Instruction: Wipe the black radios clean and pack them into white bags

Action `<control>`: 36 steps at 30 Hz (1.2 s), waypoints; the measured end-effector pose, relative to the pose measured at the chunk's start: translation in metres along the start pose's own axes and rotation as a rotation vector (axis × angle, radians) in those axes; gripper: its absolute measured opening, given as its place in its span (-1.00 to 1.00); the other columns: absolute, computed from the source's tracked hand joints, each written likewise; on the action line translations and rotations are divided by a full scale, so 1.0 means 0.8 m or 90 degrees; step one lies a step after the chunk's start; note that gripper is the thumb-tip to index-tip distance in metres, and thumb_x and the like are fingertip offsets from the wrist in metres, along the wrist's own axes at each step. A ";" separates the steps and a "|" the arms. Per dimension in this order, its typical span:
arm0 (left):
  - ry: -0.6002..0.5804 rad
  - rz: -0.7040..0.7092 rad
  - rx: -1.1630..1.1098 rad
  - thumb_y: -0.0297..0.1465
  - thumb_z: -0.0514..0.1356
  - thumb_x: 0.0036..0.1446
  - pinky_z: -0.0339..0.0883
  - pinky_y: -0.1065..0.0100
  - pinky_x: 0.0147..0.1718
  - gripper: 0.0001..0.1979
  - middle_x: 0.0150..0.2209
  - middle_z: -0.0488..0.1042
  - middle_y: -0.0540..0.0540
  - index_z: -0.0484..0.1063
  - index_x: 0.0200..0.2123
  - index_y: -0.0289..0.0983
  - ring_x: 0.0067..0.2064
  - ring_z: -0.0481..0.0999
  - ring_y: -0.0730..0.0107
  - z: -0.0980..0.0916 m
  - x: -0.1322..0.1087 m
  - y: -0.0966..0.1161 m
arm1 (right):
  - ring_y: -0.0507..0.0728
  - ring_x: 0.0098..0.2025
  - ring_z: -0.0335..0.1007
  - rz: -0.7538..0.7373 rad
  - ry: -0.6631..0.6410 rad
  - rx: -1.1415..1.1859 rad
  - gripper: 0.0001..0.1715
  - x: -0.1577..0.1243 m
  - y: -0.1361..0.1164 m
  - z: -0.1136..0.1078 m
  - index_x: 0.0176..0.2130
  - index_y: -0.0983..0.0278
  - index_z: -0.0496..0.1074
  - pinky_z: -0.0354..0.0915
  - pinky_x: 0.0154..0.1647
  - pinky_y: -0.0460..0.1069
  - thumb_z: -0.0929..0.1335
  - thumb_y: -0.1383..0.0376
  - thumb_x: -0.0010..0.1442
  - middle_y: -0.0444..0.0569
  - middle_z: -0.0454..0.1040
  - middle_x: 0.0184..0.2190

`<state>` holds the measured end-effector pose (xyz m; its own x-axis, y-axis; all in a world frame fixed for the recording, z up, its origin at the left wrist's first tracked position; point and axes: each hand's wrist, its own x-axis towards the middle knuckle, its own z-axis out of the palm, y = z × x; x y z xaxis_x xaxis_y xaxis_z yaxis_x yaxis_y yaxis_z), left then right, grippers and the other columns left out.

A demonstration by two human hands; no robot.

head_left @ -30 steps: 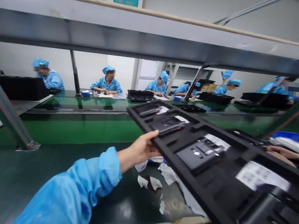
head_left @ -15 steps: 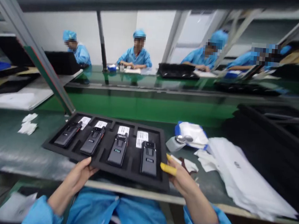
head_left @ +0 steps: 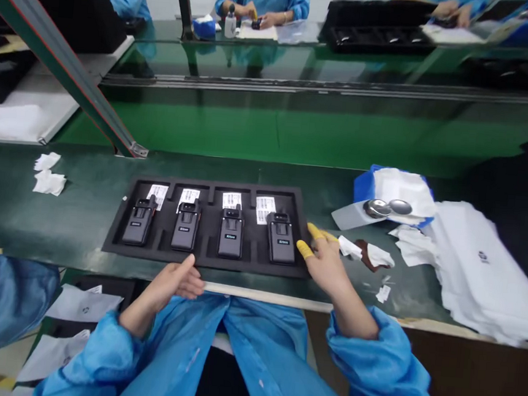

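Note:
A black foam tray (head_left: 208, 227) lies flat on the green bench top, close to its front edge. In its compartments rest several dark two-way radios (head_left: 231, 238), each below a white barcode label (head_left: 231, 201). At the tray's front edge is my left hand (head_left: 176, 283), thumb up by the rim and the other fingers stretched out below it. It is open and holds nothing. My right hand (head_left: 327, 265), with yellow finger cots on its thumb and a finger, is beside the tray's right edge. Its fingers are apart; whether they touch the rim is hard to tell.
Right of the tray are a dispenser bottle with a metal top (head_left: 377, 208), a blue pack of white wipes (head_left: 403, 188), crumpled tissues and a stack of white bags (head_left: 479, 272). A slanted metal post (head_left: 72, 61) stands at left. Co-workers sit across the bench.
The tray has gone from raised and tilted in both hands to lying flat on the bench. Both hands have loosened from it. My view has tipped downward.

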<state>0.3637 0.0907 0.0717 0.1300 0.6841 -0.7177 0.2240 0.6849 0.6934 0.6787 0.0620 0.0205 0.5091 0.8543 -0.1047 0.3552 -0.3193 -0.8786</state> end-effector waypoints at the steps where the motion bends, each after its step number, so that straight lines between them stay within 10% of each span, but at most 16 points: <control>1: -0.024 0.012 0.055 -0.11 0.20 0.12 0.38 0.42 -0.57 -0.58 -0.56 0.55 -0.21 0.46 -0.55 -0.36 -0.55 0.54 0.34 0.000 -0.001 0.001 | 0.33 0.30 0.05 -0.011 0.016 -0.041 -0.22 -0.002 -0.001 -0.002 0.16 0.27 0.28 0.02 0.31 0.27 0.33 0.03 -0.01 0.22 0.13 0.22; 6: -0.093 0.163 0.140 -0.16 0.33 -0.07 0.32 0.44 -0.55 -0.69 -0.61 0.50 -0.07 0.46 -0.55 -0.30 -0.58 0.44 0.42 0.007 -0.012 0.018 | 0.34 0.28 0.08 -0.135 0.024 -0.176 -0.26 -0.023 -0.010 -0.015 0.20 0.29 0.24 0.09 0.27 0.27 0.26 0.00 0.13 0.24 0.07 0.24; 14: 0.222 0.569 0.503 -0.33 0.22 0.07 0.40 0.21 -0.17 -0.51 -0.08 0.44 -0.20 0.33 0.09 -0.28 -0.18 0.50 0.20 0.062 0.019 0.059 | 0.44 0.20 0.13 -0.300 0.100 -0.366 -0.28 -0.043 0.011 0.004 0.04 0.42 0.41 0.18 0.16 0.35 0.24 -0.08 0.17 0.39 0.16 0.17; 21: 0.284 0.508 0.927 -0.15 0.18 0.14 0.43 0.13 -0.24 -0.27 -0.05 0.36 -0.36 0.06 0.27 -0.35 -0.11 0.50 -0.04 0.106 0.033 0.081 | 0.46 0.26 0.01 -0.321 0.151 -0.403 -0.33 -0.056 0.008 0.028 0.03 0.42 0.41 0.18 0.12 0.35 0.25 -0.04 0.19 0.39 0.15 0.20; 31: 0.286 0.480 0.972 -0.31 0.18 0.12 0.39 0.03 -0.19 -0.31 0.03 0.34 -0.40 0.05 0.29 -0.28 -0.08 0.47 -0.10 0.132 0.033 0.085 | 0.53 0.29 -0.05 -0.274 0.135 -0.425 -0.41 -0.054 -0.017 0.047 -0.08 0.42 0.46 0.01 0.11 0.48 0.29 -0.02 0.17 0.44 0.18 0.21; 36: 0.206 0.514 0.739 -0.41 0.22 -0.01 0.31 -0.05 -0.01 -0.27 0.08 0.35 -0.41 0.12 0.25 -0.37 0.06 0.39 -0.15 0.117 0.045 0.088 | 0.39 0.28 0.07 -0.354 0.227 -0.267 -0.51 -0.058 -0.022 0.057 -0.02 0.29 0.39 0.19 0.10 0.37 0.33 0.05 0.16 0.27 0.27 0.17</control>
<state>0.4748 0.1404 0.0886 0.4132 0.9106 -0.0093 0.8577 -0.3857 0.3400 0.6127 0.0467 0.0199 0.3657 0.7732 0.5180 0.8625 -0.0724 -0.5008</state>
